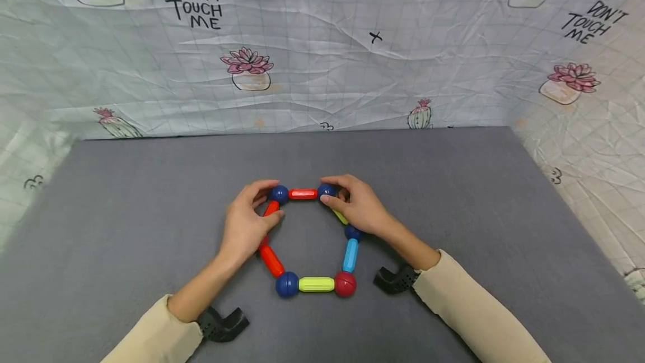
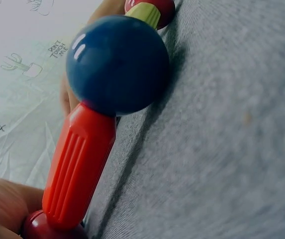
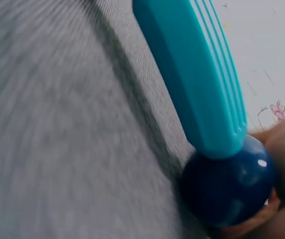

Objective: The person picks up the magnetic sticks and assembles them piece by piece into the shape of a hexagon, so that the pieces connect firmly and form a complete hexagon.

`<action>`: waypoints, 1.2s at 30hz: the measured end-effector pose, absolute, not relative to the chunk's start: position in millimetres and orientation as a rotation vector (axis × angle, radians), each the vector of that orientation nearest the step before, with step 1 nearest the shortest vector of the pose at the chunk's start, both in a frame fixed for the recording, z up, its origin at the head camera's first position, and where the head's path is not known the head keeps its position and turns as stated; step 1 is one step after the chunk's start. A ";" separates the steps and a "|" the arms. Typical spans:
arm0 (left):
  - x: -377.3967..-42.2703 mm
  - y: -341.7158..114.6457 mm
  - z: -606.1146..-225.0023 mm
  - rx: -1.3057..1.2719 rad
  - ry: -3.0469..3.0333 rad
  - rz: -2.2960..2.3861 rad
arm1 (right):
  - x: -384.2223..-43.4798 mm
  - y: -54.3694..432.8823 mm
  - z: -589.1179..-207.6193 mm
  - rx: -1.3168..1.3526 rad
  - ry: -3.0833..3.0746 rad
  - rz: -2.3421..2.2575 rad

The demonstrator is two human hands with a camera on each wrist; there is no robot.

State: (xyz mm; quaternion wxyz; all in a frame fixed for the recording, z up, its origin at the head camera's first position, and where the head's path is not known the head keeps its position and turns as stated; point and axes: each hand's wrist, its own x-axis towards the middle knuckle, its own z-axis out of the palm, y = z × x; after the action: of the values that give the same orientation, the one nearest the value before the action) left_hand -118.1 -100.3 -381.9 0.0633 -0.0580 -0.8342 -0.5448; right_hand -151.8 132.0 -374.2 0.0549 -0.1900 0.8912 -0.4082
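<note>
A closed ring of magnetic rods and balls lies on the grey table. My left hand (image 1: 247,223) curls round its upper left side, fingertips at a blue ball (image 1: 279,194) and thumb inside the ring by a red rod (image 1: 272,207). Opposite it, my right hand (image 1: 360,203) pinches another blue ball (image 1: 325,190) between thumb and index finger. A red rod (image 1: 303,194) joins these two balls. Down the right run a partly covered yellow-green rod (image 1: 340,216), a blue ball (image 3: 227,186) and a light blue rod (image 3: 197,79). The left side's red ball (image 2: 50,226) is mostly hidden in the head view.
Nearest me, a yellow-green rod (image 1: 316,284) links a blue ball (image 1: 287,284) and a red ball (image 1: 345,284). The grey table (image 1: 151,195) ends at a patterned cloth backdrop (image 1: 322,83). Black wrist mounts (image 1: 221,325) sit at both sleeves, close over the table.
</note>
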 end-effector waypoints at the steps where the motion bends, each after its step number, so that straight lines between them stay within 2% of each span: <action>1: -117.3 -99.7 -382.0 -0.191 -2.553 -1.599 | -149.6 133.4 -373.1 -0.592 2.698 -1.214; 7: -113.9 -95.4 -380.0 -0.286 -2.668 -1.378 | -135.3 141.2 -370.1 -0.720 2.682 -1.040; 16: -113.8 -95.2 -380.9 -0.283 -2.682 -1.367 | -130.9 146.5 -373.2 -0.826 2.693 -1.053; 36: -112.6 -96.0 -380.8 -0.444 -2.715 -1.359 | -130.1 150.1 -372.8 -0.856 2.728 -1.069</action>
State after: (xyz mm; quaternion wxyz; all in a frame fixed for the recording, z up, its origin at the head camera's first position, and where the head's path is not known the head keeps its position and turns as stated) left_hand -112.6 -96.0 -380.8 0.0365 -0.1445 -0.8842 -0.4427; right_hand -130.1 150.1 -372.8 0.0445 -0.2801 0.8929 -0.3498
